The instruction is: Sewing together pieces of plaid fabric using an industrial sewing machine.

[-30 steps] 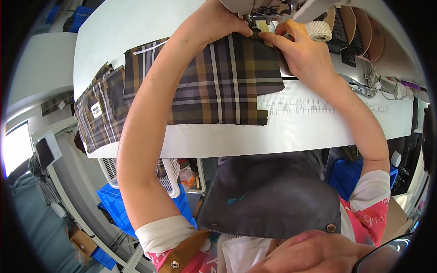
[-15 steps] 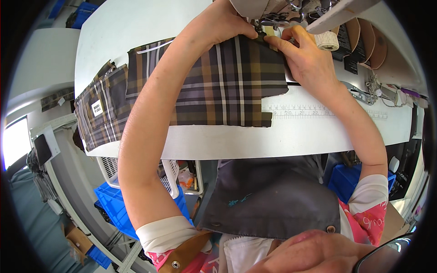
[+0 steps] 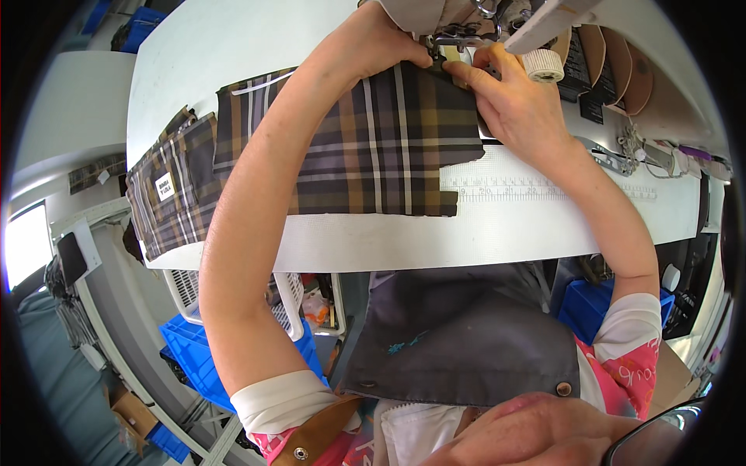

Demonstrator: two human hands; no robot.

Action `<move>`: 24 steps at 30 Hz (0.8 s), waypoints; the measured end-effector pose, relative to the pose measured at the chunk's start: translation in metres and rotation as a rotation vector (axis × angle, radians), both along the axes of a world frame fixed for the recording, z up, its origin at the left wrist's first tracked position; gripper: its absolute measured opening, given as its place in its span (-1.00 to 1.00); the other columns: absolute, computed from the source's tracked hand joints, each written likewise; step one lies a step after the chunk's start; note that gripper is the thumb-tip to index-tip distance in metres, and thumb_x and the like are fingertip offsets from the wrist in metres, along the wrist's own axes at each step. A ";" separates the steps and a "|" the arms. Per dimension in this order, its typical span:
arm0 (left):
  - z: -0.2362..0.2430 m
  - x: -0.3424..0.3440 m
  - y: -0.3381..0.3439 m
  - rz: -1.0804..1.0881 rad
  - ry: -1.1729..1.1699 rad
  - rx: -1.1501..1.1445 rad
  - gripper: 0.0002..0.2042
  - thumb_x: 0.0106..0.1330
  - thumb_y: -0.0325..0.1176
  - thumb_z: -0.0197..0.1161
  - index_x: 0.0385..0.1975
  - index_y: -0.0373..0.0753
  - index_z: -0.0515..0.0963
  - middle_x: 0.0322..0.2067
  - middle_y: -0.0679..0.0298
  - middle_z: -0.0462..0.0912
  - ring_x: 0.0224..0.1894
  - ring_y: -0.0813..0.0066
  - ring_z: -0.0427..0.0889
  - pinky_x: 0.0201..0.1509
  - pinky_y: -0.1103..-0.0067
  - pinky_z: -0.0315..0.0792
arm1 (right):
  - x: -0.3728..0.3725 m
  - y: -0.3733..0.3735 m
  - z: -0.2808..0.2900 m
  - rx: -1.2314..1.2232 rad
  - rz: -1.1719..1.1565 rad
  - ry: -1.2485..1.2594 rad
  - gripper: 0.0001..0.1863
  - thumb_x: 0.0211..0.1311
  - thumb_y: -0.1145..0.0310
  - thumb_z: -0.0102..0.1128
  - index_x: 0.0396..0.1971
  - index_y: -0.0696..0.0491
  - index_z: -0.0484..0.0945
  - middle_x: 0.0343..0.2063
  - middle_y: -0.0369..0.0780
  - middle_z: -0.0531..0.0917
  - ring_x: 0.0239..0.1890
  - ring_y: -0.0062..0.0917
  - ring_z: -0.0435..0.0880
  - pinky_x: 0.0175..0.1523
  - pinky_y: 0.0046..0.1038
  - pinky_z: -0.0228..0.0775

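A dark plaid fabric panel (image 3: 381, 147), crossed by brown, grey and white stripes, lies flat with its far edge at the sewing machine's presser foot (image 3: 433, 53). My left hand (image 3: 377, 45) is beside the foot, its thumb stretched along that edge; the machine head hides its other fingers. Close by on the right, my right hand (image 3: 513, 97) has thumb and forefinger closed on the fabric's far right corner, just next to the foot. A narrow white strip (image 3: 264, 83) rests along the panel's far left edge, partly behind my left forearm.
Another plaid piece (image 3: 175, 186) with a white label lies at the table's left end. A ruler scale (image 3: 536, 190) runs along the white tabletop (image 3: 373, 252). Right of the machine are a ribbed white knob (image 3: 543, 66) and scissors (image 3: 606, 155). Blue crates (image 3: 194, 353) stand below.
The whole view has shifted slightly, with table, machine and fabric a little further left in the picture. Both hands keep nearly the same places at the presser foot.
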State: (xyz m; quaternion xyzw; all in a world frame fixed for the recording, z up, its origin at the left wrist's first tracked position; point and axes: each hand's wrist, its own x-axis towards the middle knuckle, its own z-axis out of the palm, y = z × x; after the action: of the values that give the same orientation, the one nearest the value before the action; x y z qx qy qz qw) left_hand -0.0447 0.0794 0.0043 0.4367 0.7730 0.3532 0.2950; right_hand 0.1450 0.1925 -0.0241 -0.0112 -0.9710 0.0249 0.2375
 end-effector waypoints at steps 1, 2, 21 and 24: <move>0.000 0.000 0.000 -0.002 0.000 -0.001 -0.63 -0.14 -0.33 0.41 -0.28 -0.32 0.59 -0.36 0.20 0.62 -0.27 0.42 0.56 -0.14 0.56 0.40 | 0.000 0.001 0.000 -0.008 -0.001 0.010 -0.59 0.06 0.55 0.07 -0.05 -0.11 0.51 -0.27 -0.28 0.48 -0.44 -0.49 0.58 -0.45 -0.47 0.45; 0.000 0.000 0.001 -0.004 0.000 -0.001 -0.63 -0.14 -0.33 0.41 -0.28 -0.32 0.59 -0.36 0.19 0.62 -0.27 0.42 0.57 -0.14 0.56 0.40 | 0.000 0.002 -0.003 -0.028 -0.002 0.034 -0.59 0.07 0.55 0.06 -0.04 -0.11 0.51 -0.27 -0.28 0.48 -0.46 -0.47 0.58 -0.46 -0.47 0.44; 0.004 0.001 0.004 -0.144 0.104 0.033 -0.61 -0.10 -0.46 0.36 -0.18 -0.36 0.54 -0.23 0.10 0.63 -0.15 0.30 0.55 -0.06 0.47 0.43 | -0.002 -0.003 0.003 -0.040 0.037 0.052 -0.53 -0.03 -0.10 0.25 -0.17 -0.12 0.62 -0.49 -0.27 0.50 -0.28 -0.40 0.41 -0.13 -0.38 0.20; 0.007 0.005 0.003 -0.109 0.018 0.057 -0.59 -0.10 -0.46 0.36 -0.16 -0.36 0.53 -0.21 0.08 0.62 -0.13 0.28 0.54 -0.03 0.45 0.42 | -0.002 -0.003 0.002 -0.032 0.030 0.057 -0.54 -0.04 -0.09 0.27 -0.18 -0.13 0.62 -0.46 -0.27 0.53 -0.26 -0.39 0.42 -0.09 -0.38 0.20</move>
State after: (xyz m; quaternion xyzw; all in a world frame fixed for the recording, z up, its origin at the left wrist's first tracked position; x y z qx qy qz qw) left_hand -0.0399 0.0829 0.0112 0.4897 0.7402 0.3545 0.2942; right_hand 0.1430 0.1890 -0.0222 0.0002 -0.9634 0.0441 0.2645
